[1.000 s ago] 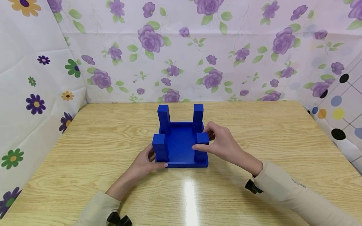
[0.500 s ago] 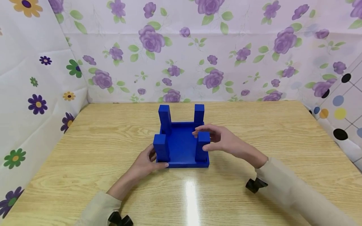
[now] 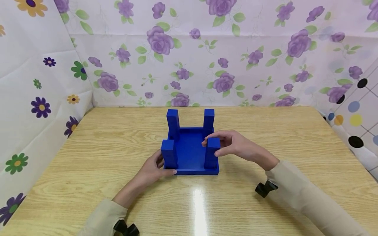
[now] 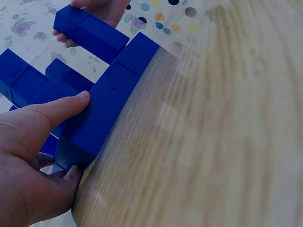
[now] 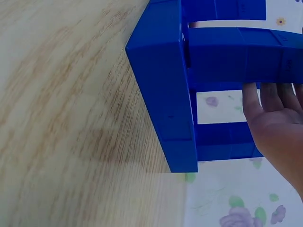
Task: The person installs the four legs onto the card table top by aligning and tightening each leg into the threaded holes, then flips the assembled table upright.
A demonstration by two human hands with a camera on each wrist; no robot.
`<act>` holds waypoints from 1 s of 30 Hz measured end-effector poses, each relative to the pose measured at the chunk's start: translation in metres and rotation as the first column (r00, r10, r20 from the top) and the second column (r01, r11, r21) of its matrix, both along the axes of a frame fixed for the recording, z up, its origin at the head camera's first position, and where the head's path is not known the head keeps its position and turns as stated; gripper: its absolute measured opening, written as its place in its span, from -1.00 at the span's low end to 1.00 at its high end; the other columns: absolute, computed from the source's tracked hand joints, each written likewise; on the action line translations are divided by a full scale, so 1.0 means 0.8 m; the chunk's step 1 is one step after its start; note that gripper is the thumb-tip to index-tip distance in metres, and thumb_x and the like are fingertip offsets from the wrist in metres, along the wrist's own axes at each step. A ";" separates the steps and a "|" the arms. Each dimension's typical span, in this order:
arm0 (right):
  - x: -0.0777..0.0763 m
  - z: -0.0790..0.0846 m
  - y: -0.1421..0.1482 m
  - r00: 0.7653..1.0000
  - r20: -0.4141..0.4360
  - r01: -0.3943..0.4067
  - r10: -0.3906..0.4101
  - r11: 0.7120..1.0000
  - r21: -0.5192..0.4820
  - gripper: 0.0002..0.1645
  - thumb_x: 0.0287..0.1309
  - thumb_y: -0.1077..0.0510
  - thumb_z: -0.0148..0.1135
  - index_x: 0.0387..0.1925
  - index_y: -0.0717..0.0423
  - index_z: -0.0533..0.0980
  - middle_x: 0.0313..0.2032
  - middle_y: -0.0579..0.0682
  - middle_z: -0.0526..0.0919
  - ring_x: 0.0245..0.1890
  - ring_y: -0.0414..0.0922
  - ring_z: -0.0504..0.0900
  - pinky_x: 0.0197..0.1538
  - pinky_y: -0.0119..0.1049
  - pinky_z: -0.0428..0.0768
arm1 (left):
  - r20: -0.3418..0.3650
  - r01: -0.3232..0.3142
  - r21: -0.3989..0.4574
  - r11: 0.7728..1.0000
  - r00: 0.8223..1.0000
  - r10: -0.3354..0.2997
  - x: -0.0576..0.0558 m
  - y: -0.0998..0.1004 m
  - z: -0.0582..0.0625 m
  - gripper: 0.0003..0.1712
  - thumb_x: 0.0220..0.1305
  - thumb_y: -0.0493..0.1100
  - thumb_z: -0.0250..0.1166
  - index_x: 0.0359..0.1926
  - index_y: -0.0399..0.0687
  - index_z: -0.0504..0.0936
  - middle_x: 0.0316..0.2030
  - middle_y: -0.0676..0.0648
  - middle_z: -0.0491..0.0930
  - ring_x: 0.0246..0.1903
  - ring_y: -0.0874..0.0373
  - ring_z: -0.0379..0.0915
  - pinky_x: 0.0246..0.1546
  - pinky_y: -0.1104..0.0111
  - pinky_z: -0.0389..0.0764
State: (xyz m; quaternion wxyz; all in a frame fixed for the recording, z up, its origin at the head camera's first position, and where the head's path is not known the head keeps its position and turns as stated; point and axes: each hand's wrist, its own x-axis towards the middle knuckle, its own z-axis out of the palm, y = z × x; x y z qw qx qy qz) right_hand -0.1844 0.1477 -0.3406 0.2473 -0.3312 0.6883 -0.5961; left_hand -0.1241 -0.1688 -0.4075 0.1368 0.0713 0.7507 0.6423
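Note:
In the head view a square blue tray-like base (image 3: 193,171) with a low rim lies on the table. Blue block posts stand upright at its corners. My left hand (image 3: 151,168) grips the base's front left corner, thumb on the front rim and fingers at the left side, next to the front left post (image 3: 169,155). Around the front right post (image 3: 211,157) my right hand (image 3: 237,145) is curled, thumb at its right edge and fingers behind it. The right wrist view has those fingers (image 5: 272,97) against the post (image 5: 236,54).
Two more posts stand at the back corners, the back left post (image 3: 173,123) and the back right post (image 3: 208,119). Wood-grain table (image 3: 124,131) surrounds the base. Behind it hangs a flowered cloth (image 3: 195,65), with patterned sheets on both sides.
My right hand has shifted its hold on the front right post: the thumb went from its front to its right edge, and the fingers reached further behind. My left hand keeps its place.

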 end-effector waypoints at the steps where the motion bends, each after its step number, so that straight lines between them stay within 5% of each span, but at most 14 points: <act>1: 0.000 0.000 0.000 1.000 -0.004 0.007 -0.007 1.000 0.013 -0.41 0.16 0.28 0.32 0.22 0.35 0.41 0.12 0.14 0.57 -0.32 -0.07 0.50 -0.33 -0.35 0.40 | 0.001 0.000 0.002 1.000 1.000 0.000 0.000 0.000 0.000 0.01 0.02 -0.37 0.48 0.45 -0.15 0.13 0.35 -0.28 0.23 0.37 -0.15 0.08 0.31 0.08 0.22; 3: 0.002 0.001 0.000 0.999 -0.030 0.032 -0.031 0.998 0.045 -0.40 0.14 0.25 0.36 0.21 0.31 0.43 0.10 0.11 0.59 -0.34 -0.09 0.49 -0.29 -0.36 0.46 | 0.003 -0.003 0.001 1.000 1.000 0.003 0.000 0.001 0.000 0.02 0.02 -0.37 0.48 0.45 -0.15 0.13 0.35 -0.28 0.23 0.37 -0.15 0.08 0.31 0.07 0.22; 8: 0.009 0.005 -0.006 0.986 -0.134 0.112 -0.098 0.989 0.097 -0.44 0.05 0.21 0.45 0.11 0.22 0.50 0.02 0.05 0.62 0.04 -0.07 0.57 0.10 -0.27 0.52 | 0.004 -0.008 -0.003 1.000 1.000 0.008 0.000 0.001 0.000 0.02 0.01 -0.37 0.48 0.45 -0.15 0.13 0.35 -0.28 0.23 0.37 -0.15 0.08 0.31 0.08 0.22; 12: 0.018 0.007 -0.014 0.956 -0.235 0.207 -0.173 0.970 0.127 -0.43 -0.05 0.20 0.52 0.03 0.21 0.51 -0.03 0.03 0.62 0.00 -0.05 0.58 0.13 -0.12 0.51 | 0.005 -0.010 -0.008 1.000 1.000 0.010 0.001 0.000 0.001 0.03 0.01 -0.37 0.48 0.45 -0.14 0.13 0.35 -0.28 0.23 0.37 -0.15 0.08 0.31 0.07 0.22; 17: 0.031 0.007 -0.022 0.885 -0.370 0.367 -0.282 0.912 0.182 -0.43 -0.15 0.15 0.58 -0.06 0.16 0.53 -0.17 -0.03 0.57 -0.20 -0.06 0.50 -0.03 0.02 0.55 | 0.002 -0.010 -0.023 1.000 1.000 0.010 0.001 0.000 0.001 0.03 0.01 -0.35 0.49 0.46 -0.14 0.13 0.35 -0.28 0.23 0.37 -0.16 0.07 0.32 0.07 0.21; 24: 0.044 0.005 -0.035 0.763 -0.543 0.503 -0.350 0.850 0.159 -0.44 -0.25 0.09 0.64 -0.23 0.17 0.50 -0.45 -0.09 0.50 -0.39 -0.06 0.50 -0.29 -0.24 0.54 | -0.006 -0.007 -0.030 1.000 1.000 0.007 0.000 0.000 0.001 0.03 0.01 -0.35 0.49 0.46 -0.14 0.13 0.35 -0.27 0.24 0.36 -0.15 0.09 0.32 0.07 0.19; 30: 0.048 0.003 -0.041 0.708 -0.600 0.549 -0.373 0.824 0.135 -0.45 -0.23 0.06 0.64 -0.32 0.18 0.45 -0.43 -0.09 0.55 -0.40 -0.15 0.56 -0.29 -0.18 0.61 | -0.007 -0.009 -0.030 0.999 1.000 0.009 0.000 0.001 0.001 0.02 0.01 -0.35 0.49 0.45 -0.14 0.14 0.35 -0.27 0.23 0.36 -0.14 0.09 0.32 0.08 0.20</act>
